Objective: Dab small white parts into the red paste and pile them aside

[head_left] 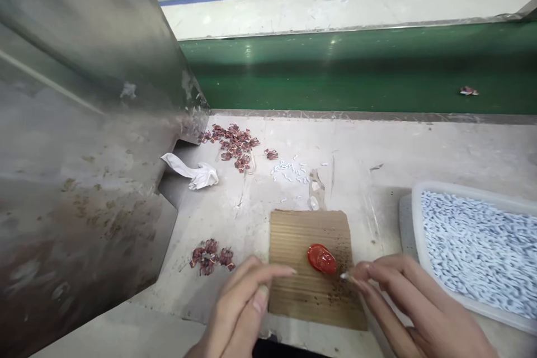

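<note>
Two hands (left hand (239,305), right hand (413,302)) flank one red blob (321,258).

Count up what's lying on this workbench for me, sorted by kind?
Cardboard pad: 1
Red blob on the pad: 1
Piles of small reddish parts, far pile and near pile: 2
White glove: 1
Tray of white pieces: 1
Scatter of loose white pieces: 1
Total: 7

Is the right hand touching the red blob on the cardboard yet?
Apart. In the head view, bare cardboard shows between the right hand's fingertips and the red blob.
</note>
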A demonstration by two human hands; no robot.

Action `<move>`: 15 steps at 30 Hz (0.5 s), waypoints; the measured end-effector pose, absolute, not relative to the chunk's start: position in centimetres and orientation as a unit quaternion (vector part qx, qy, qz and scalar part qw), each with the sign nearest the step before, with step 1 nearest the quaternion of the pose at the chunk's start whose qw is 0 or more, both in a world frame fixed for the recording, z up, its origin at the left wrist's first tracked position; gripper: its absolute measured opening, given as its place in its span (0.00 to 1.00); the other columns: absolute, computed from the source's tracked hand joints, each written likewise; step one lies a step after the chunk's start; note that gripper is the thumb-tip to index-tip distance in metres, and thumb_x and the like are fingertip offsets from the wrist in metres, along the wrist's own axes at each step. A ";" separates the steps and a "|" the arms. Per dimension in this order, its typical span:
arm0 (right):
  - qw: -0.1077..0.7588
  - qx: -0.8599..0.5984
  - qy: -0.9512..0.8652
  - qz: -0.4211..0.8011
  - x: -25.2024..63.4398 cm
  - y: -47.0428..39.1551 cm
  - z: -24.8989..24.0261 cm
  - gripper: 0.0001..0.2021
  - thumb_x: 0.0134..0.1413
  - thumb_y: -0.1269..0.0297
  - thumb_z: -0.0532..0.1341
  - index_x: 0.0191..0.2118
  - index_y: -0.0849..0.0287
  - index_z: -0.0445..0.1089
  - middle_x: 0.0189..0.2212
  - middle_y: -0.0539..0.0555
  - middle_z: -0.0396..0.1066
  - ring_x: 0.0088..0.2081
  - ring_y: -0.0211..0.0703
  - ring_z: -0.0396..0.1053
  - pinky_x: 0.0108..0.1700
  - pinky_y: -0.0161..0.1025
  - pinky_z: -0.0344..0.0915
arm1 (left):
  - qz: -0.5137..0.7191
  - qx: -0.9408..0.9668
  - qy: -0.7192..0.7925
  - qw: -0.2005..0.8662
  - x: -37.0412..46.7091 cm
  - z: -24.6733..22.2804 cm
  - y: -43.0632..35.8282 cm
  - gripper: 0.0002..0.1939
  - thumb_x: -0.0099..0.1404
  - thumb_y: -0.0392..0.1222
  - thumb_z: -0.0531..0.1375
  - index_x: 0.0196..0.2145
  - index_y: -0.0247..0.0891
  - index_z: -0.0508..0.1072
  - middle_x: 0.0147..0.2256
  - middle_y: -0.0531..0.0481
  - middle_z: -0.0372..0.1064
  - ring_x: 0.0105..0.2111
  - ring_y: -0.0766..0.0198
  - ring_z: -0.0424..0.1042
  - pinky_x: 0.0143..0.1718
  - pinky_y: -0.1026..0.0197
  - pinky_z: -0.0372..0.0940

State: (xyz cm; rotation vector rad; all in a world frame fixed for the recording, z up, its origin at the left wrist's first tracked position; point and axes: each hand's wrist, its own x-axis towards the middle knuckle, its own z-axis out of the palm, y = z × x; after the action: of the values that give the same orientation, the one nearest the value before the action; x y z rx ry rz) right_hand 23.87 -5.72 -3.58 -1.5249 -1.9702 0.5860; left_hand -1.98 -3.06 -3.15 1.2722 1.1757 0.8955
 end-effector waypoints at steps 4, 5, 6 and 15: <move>0.186 -0.540 -0.816 0.085 25.2 -4.6 -4.1 0.17 0.83 0.57 0.48 0.50 0.57 0.71 0.38 0.52 0.69 0.27 0.37 0.71 0.24 0.36 0.62 | 0.353 0.473 0.585 0.557 -3.7 -3.2 -2.5 0.11 0.73 0.48 0.66 0.51 0.50 0.84 0.37 0.51 0.78 0.36 0.62 0.76 0.43 0.63 0.73; 0.169 -0.529 -0.829 0.071 25.1 -4.6 -4.1 0.17 0.83 0.59 0.47 0.51 0.58 0.71 0.39 0.52 0.69 0.28 0.38 0.71 0.25 0.37 0.62 | 0.347 0.456 0.591 0.567 -4.1 -3.4 -2.4 0.09 0.70 0.46 0.69 0.47 0.48 0.85 0.37 0.51 0.80 0.36 0.62 0.78 0.42 0.64 0.75; 0.159 -0.519 -0.838 0.059 24.9 -4.6 -4.1 0.16 0.83 0.61 0.47 0.52 0.59 0.71 0.39 0.53 0.69 0.29 0.39 0.71 0.26 0.37 0.62 | 0.339 0.445 0.591 0.581 -4.5 -3.7 -2.4 0.07 0.67 0.43 0.71 0.44 0.46 0.86 0.37 0.50 0.82 0.35 0.61 0.80 0.40 0.63 0.76; 0.185 -0.525 -0.831 0.007 25.5 -7.4 -5.8 0.15 0.83 0.64 0.49 0.50 0.64 0.72 0.40 0.56 0.72 0.38 0.39 0.76 0.32 0.32 0.69 | 0.385 0.400 0.460 0.693 -4.9 -3.4 -1.2 0.10 0.62 0.31 0.75 0.38 0.46 0.89 0.37 0.50 0.86 0.32 0.64 0.84 0.37 0.67 0.80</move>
State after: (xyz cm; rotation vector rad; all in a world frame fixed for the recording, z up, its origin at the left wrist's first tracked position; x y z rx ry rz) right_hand 25.53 -7.35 -5.83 -1.4792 -2.3408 0.0206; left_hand -4.92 -1.20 -3.44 0.8942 1.0274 0.8609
